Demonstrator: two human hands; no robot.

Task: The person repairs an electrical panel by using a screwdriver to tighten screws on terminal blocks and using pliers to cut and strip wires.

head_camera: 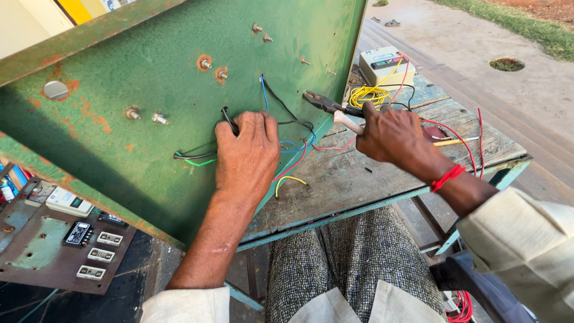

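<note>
**Two hands at the wires on a green metal panel**

A rusted green metal panel point(149, 107) stands tilted on its edge along the left side of a worn wooden table point(371, 173), its lower edge resting on the boards. Bolts stick out of its face, and a bundle of wires point(293, 143) in black, blue, red, green and yellow comes through it near the lower right corner and spills onto the table.

The left hand point(246, 152) lies flat against the panel with the fingers curled at the tips, pressing a black wire point(227, 116) against the metal; the wire pokes up just above the knuckles. More black and green wire runs out to the left from under the palm.

The right hand point(391, 134) is closed around the pale handles of a pair of pliers point(326, 103), held just above the table near the panel's right edge. The dark nose of the pliers points left toward the wires, close to them; whether it touches one cannot be told. A red thread band sits on the right wrist.

At the far edge of the table stands a cream-coloured meter box point(385, 64), with a coil of yellow wire point(368, 94) just in front of it. Red wires trail across the right side of the table toward its right edge.

Below the panel on the left, a brown board point(48, 251) carries small white switch units.
</note>
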